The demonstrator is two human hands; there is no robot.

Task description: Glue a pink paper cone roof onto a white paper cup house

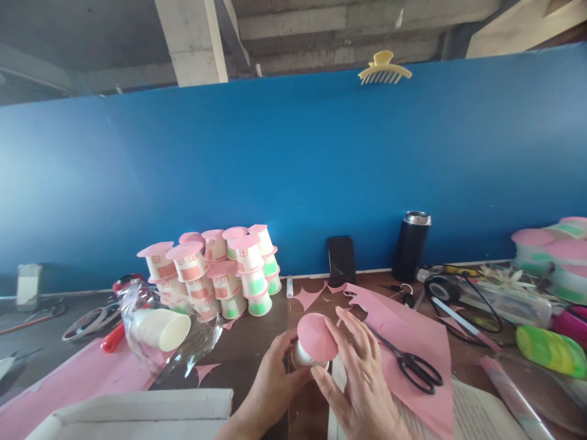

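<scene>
Between both hands sits a small white paper cup [303,356] topped with a round pink paper disc [317,337]. My left hand [274,380] wraps the cup's left side from below. My right hand [360,373] grips the right side, thumb under the disc's edge and fingers lying over a pink paper sheet [413,342]. A pile of finished cups with pink tops [215,269] stands behind, at centre left.
Black scissors [410,363] lie on the pink sheet just right of my hand. A plastic sleeve of white cups [160,330] lies at left, a white box [137,415] at the front. Phone [341,260], black flask [411,245], tape roll [441,287] and craft clutter line the blue wall.
</scene>
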